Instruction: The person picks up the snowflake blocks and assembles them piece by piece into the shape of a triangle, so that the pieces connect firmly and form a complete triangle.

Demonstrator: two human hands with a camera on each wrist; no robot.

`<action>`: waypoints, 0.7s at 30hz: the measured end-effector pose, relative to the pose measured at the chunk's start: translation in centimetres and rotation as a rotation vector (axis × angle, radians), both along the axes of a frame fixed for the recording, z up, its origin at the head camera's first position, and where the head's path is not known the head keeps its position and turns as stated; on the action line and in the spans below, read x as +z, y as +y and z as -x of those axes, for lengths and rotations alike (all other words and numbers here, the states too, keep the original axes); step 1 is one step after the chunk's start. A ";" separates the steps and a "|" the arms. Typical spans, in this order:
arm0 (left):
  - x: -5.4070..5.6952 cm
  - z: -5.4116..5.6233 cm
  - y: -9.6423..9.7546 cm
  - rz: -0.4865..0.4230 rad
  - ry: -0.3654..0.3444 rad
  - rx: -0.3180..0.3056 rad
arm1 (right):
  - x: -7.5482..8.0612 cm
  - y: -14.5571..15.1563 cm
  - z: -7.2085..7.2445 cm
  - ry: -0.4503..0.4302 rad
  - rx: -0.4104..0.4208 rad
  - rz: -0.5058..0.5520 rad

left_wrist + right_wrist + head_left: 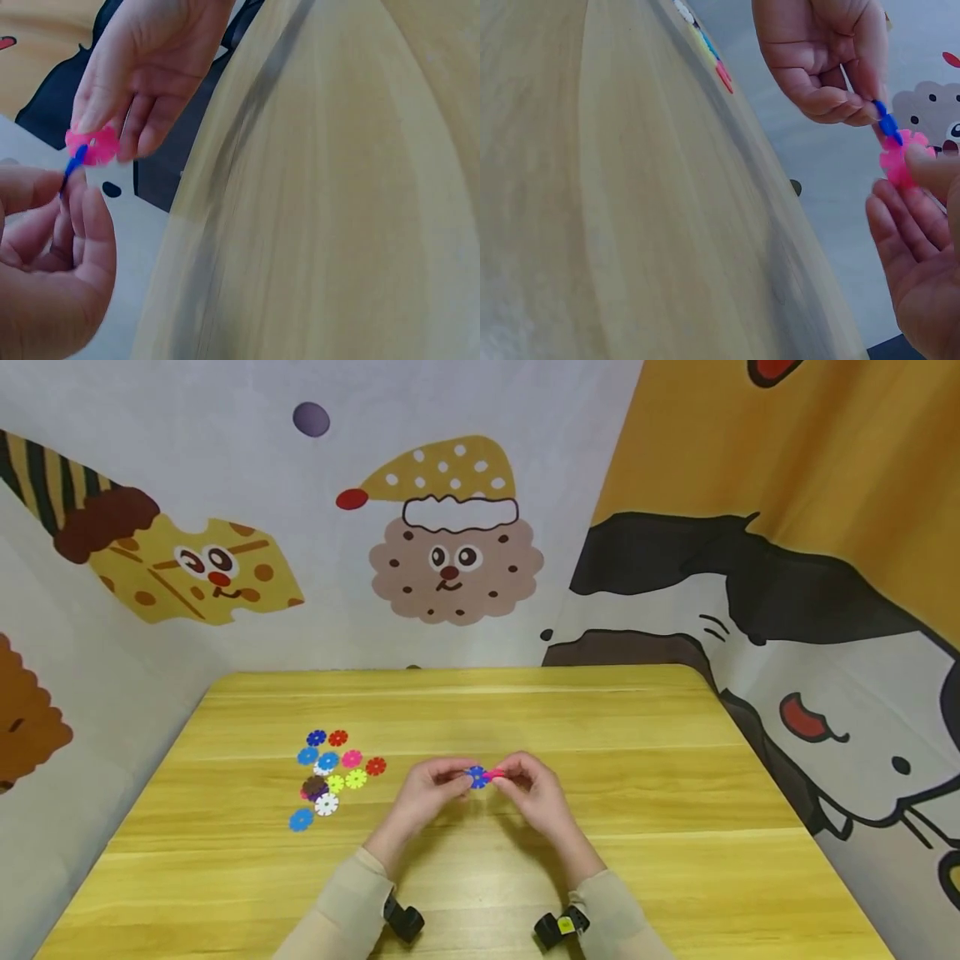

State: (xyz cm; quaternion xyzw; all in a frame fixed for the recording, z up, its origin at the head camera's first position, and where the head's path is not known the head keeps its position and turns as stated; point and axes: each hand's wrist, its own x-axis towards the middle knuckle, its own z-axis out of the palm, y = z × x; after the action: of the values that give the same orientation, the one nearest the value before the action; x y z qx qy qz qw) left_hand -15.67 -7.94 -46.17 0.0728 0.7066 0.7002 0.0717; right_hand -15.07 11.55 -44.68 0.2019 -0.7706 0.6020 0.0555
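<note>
Above the middle of the table my left hand (435, 783) pinches a blue notched plastic disc (477, 777) between thumb and fingers. My right hand (534, 785) pinches a pink notched disc (492, 774) by its edge. The two discs meet at their rims, at an angle to each other. In the left wrist view the blue disc (73, 168) appears edge-on against the pink disc (97, 146). From the right wrist, the pink disc (901, 160) shows its flat face while the blue disc (888, 124) is seen from the side. Whether their slots interlock, I cannot tell.
Left of my hands, several loose notched discs lie scattered on the wooden table (637, 735), among them a white disc (326, 804), a light blue disc (302, 819), a red disc (376, 766) and a brown disc (315, 787). Some overlap. A cartoon-printed curtain (450, 410) hangs behind the table.
</note>
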 end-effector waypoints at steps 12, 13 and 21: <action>-0.2 -0.6 0.6 -0.028 -0.055 0.037 | 0.3 -0.3 0.0 -0.042 0.093 -0.154; -0.3 -0.6 0.4 -0.029 -0.053 0.032 | 0.3 -0.3 0.0 -0.054 0.094 -0.153; -0.6 -0.7 -4.7 0.132 -0.012 0.065 | -3.3 0.5 1.9 -0.085 0.060 -0.147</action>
State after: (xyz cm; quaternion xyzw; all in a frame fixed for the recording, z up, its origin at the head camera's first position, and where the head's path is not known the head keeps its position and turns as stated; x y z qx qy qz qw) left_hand -14.97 -12.60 -46.76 0.0406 0.7526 0.6547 0.0579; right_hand -16.92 12.00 -47.98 0.2027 -0.8079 0.5532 -0.0103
